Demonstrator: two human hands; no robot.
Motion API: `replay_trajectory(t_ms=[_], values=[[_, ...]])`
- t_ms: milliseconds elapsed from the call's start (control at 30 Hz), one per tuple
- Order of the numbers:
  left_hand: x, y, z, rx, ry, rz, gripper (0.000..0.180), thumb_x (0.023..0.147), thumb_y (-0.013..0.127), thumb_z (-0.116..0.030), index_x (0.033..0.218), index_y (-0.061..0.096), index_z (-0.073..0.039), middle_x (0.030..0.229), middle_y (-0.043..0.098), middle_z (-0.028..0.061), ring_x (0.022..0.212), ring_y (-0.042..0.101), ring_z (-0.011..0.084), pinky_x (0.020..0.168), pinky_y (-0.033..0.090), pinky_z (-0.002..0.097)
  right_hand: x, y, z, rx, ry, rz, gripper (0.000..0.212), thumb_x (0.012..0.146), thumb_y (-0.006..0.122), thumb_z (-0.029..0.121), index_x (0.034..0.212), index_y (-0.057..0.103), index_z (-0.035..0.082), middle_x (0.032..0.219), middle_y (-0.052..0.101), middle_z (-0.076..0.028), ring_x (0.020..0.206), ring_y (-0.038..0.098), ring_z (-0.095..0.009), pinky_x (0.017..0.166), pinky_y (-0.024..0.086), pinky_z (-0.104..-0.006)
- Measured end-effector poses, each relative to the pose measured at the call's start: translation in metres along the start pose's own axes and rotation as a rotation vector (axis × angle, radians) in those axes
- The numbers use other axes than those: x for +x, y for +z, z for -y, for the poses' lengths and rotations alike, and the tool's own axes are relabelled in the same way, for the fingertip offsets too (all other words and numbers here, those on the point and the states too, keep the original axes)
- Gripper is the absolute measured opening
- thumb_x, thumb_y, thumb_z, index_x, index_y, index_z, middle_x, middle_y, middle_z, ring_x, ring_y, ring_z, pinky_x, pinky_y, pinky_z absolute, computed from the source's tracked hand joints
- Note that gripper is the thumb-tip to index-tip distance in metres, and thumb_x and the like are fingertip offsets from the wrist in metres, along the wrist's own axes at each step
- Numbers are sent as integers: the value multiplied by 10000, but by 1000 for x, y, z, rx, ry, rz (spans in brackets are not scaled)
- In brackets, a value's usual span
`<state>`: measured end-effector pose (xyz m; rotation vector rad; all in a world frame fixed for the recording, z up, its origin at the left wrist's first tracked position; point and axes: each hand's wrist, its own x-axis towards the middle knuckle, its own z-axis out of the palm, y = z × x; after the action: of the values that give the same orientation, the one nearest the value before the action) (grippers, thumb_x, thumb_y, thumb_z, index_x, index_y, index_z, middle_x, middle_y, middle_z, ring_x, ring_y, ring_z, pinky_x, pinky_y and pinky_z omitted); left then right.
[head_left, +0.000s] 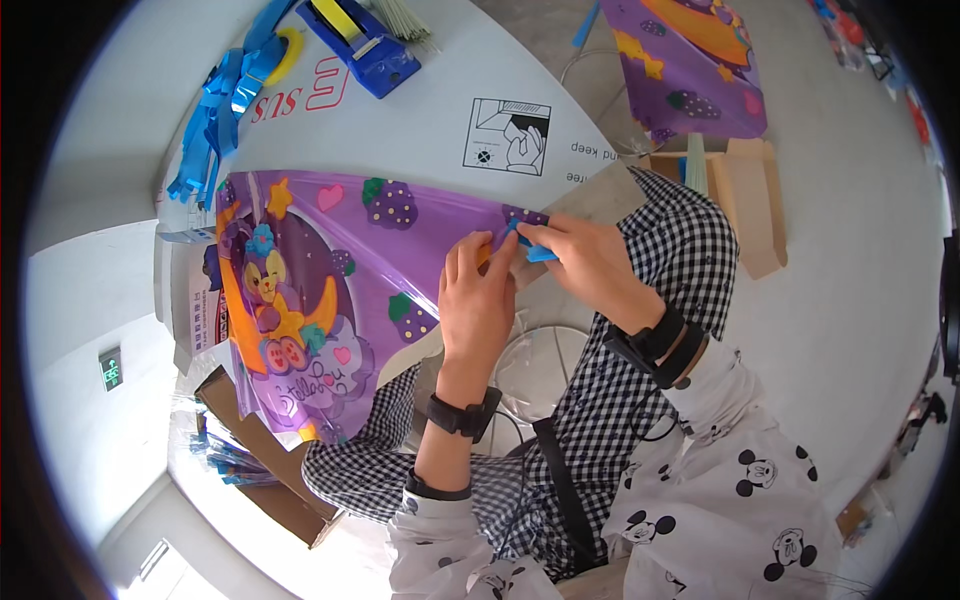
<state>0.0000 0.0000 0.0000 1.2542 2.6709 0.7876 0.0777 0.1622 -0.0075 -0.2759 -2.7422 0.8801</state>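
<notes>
The left hand (478,300) and right hand (588,262) met, fingertips close together, at the right-hand corner of a purple printed sheet (385,255). The right hand's thumb and fingers were pinched on a small blue strip (541,254); the left hand was partly curled, its index fingertip at the same strip, though whether it gripped or merely pressed could not be told. The sheet, bearing berries, hearts and a cartoon animal, spread out leftward from the left hand. Beyond the hands extended a white board (420,120), on which a blue tape dispenser (368,55) stood ahead and to the left, with blue ribbons (212,120) farther left. A second purple sheet (690,85) lay ahead and to the right of the right hand, above an open cardboard box (757,215).
</notes>
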Motion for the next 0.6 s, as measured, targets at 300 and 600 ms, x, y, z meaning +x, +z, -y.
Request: replay_trajectory(t_ms=[300,600], values=[[1,0,-4,-55,-18,-6,491,775,624,17,1244,649,-123,1227,551,110,1131,550,320,945,488,427,-3,-3,-2,-48,27,32,465,723,722,24,1172,692,138,847,645,-48,727,652,-254,623,511,-354],[0,1,0,-20,-14,1,477,779,633,-18,1238,648,-146,1231,531,84,1151,536,287,941,474,418,-1,-6,-2,-66,22,90,524,707,730,15,1210,675,155,837,626,-50,729,647,-250,624,510,-356]])
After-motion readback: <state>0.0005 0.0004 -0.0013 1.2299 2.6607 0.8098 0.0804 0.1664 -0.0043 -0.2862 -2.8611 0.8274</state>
